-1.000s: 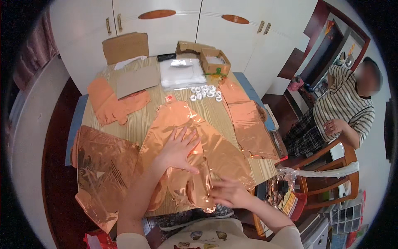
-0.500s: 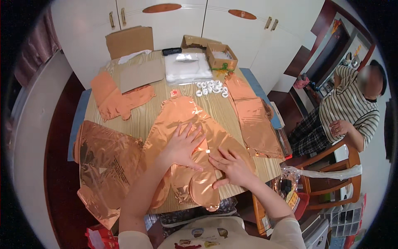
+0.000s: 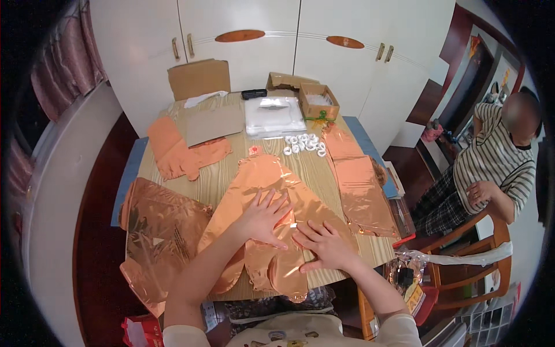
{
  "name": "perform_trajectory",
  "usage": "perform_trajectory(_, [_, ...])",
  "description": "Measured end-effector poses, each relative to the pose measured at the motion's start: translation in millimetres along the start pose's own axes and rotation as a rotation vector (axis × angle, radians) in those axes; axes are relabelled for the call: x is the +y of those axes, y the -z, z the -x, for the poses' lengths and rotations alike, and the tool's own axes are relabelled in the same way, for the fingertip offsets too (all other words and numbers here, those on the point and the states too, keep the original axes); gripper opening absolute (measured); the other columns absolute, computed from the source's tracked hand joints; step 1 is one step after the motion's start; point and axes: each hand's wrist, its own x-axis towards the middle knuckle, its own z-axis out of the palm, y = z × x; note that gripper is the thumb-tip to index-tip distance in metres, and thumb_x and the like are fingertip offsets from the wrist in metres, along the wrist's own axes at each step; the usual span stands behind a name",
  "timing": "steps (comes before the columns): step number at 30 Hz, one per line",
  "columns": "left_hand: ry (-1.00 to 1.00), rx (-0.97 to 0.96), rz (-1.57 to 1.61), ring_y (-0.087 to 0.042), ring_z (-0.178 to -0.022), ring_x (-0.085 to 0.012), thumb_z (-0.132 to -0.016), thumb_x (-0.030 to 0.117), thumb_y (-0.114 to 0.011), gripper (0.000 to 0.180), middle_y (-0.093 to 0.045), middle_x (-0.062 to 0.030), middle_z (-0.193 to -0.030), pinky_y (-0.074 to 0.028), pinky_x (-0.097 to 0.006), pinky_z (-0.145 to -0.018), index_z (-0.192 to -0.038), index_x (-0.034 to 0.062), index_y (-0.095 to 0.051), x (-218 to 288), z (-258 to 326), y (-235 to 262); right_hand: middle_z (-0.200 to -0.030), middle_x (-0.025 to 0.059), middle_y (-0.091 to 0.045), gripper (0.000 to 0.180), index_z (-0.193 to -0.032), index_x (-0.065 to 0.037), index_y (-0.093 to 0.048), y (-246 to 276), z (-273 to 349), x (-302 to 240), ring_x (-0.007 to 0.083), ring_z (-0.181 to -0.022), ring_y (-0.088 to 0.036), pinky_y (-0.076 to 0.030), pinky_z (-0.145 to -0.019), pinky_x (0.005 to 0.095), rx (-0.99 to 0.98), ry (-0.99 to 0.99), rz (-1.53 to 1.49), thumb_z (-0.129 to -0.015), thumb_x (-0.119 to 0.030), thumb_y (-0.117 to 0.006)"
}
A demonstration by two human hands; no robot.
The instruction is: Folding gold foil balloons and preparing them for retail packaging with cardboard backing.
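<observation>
Head view looks down on a wooden table (image 3: 225, 179) with both hands pressed flat on a large copper-coloured foil balloon (image 3: 272, 191) that lies deflated along the middle of the table. Left hand (image 3: 263, 218) is spread open, palm down, fingers fanned, resting on the balloon's middle part and gripping nothing. Right hand (image 3: 325, 246) is likewise open and flat, palm down on the foil just beside the left hand, toward the near edge of the table; its fingertips almost meet the left hand's thumb side. The balloon's lower lobes hang over the near table edge.

On the left part of the table lies a crumpled stack of foil sheets (image 3: 165, 225), partly overhanging the edge. Farther back on the left sits a paler orange foil shape (image 3: 182, 151), with a flat piece of cardboard (image 3: 215, 123) just behind it. On the right side of the table lies another pile of foil pieces (image 3: 361, 194). At the far end are a clear plastic bag (image 3: 273, 115), a small open cardboard box (image 3: 318, 102), and a cluster of small white rings (image 3: 303, 144) between the bag and the balloon's top. A seated person in a striped shirt (image 3: 497, 165) is well apart from the table, to its right.
</observation>
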Motion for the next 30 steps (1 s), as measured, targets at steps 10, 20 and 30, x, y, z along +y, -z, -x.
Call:
perform_trajectory(10, [0.048, -0.028, -0.035, -0.017, -0.143, -0.0465, -0.062, 0.088, -0.054, 0.122, -0.022, -0.0178, -0.157, -0.010, -0.065, -0.113, -0.152, 0.0119, -0.024, -2.4, 9.2, 3.3, -0.150, 0.0022, -0.039, 0.090, -0.143, -0.024, -0.045, 19.5, -12.6, -6.2, 0.0327, -0.126, -0.046, -0.036, -0.100, 0.0453, -0.099, 0.002, 0.077, -0.069, -0.074, -0.061])
perform_trajectory(20, [0.044, -0.040, -0.024, -0.016, -0.143, -0.0459, -0.062, 0.089, -0.051, 0.123, -0.022, -0.0208, -0.156, -0.012, -0.065, -0.112, -0.150, 0.0067, -0.025, -1.6, 7.4, 5.8, -0.137, 0.0159, -0.046, 0.075, -0.130, -0.010, -0.051, -2.1, 7.8, 34.7, 0.0370, -0.114, -0.049, -0.041, -0.094, 0.0461, 0.199, -0.280, 0.043, -0.076, -0.058, -0.068])
perform_trajectory(30, [0.036, 0.022, -0.020, -0.018, -0.143, -0.0449, -0.060, 0.091, -0.050, 0.125, -0.026, -0.0206, -0.154, -0.013, -0.064, -0.112, -0.149, 0.0063, -0.028, -3.2, 8.2, 0.5, -0.093, 0.0209, -0.060, 0.053, -0.106, 0.002, -0.051, 18.2, 32.1, 33.7, 0.0412, -0.087, -0.060, -0.050, -0.076, 0.0479, 0.031, -0.810, -0.241, -0.076, -0.033, -0.078])
